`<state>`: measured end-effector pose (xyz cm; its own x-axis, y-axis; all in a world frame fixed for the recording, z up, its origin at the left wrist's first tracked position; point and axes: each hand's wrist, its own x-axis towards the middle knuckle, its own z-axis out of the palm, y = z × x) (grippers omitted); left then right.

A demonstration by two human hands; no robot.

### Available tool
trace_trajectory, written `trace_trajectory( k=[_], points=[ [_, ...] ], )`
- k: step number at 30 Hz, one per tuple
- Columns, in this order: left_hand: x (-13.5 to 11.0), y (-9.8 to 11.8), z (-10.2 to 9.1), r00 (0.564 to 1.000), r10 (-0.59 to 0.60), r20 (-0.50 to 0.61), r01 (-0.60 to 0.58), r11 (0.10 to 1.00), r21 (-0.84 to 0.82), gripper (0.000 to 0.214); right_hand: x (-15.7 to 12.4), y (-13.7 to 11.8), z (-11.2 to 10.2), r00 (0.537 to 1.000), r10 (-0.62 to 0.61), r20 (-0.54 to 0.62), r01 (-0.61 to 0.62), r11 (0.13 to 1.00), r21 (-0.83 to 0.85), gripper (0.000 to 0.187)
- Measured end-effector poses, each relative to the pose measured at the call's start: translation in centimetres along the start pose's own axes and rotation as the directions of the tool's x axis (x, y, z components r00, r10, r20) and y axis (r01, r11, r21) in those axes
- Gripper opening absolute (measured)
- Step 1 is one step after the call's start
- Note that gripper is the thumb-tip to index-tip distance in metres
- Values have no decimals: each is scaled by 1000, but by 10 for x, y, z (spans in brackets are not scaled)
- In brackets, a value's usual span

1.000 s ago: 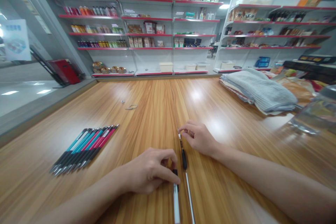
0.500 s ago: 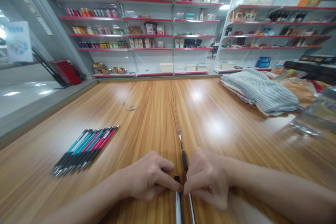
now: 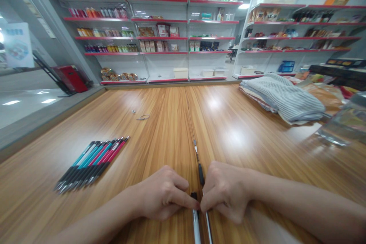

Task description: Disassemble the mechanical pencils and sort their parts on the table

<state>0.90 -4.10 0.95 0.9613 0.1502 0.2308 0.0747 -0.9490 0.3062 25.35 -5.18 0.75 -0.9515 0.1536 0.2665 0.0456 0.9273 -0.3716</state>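
My left hand (image 3: 167, 194) is closed, its other fingers curled under. Its index finger reaches across a pen (image 3: 196, 219) with a black end and a pale silver barrel. Close beside it, my right hand (image 3: 224, 190) is curled, with its fingertips over a thin silver rod (image 3: 209, 228). A slim black piece (image 3: 201, 174) lies in line with the rod, beside the right knuckles. Beyond it, small black, white and silver parts (image 3: 196, 150) continue the line. The two index fingertips almost meet. What lies under the curled fingers is hidden.
A row of teal, red and black pens (image 3: 91, 166) lies on the wooden table (image 3: 160, 137) at left. Farther back are a thin ring (image 3: 143, 117) and a small metal bit (image 3: 133, 111). Folded striped cloths (image 3: 286, 97) and a clear container (image 3: 347, 122) occupy the right side.
The pen beside my left hand has tilted slightly, its near end shifting right. Both hands stay in nearly the same place, and the view has moved very little.
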Motion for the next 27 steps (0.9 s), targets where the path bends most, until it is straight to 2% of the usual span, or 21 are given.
trace_trajectory(
  k=[22,24,27],
  points=[
    [1,1,2,1000,2,-16,-2,1000,22,35,-1,4,1,1000,-26,-15,27,999,43,31],
    [1,1,1,1000,3,-21,-2,1000,24,33,-1,4,1,997,-26,-66,31,997,67,31],
    [1,1,2,1000,5,-20,-4,999,32,34,1,7,1,959,13,-283,17,994,105,25]
  ],
)
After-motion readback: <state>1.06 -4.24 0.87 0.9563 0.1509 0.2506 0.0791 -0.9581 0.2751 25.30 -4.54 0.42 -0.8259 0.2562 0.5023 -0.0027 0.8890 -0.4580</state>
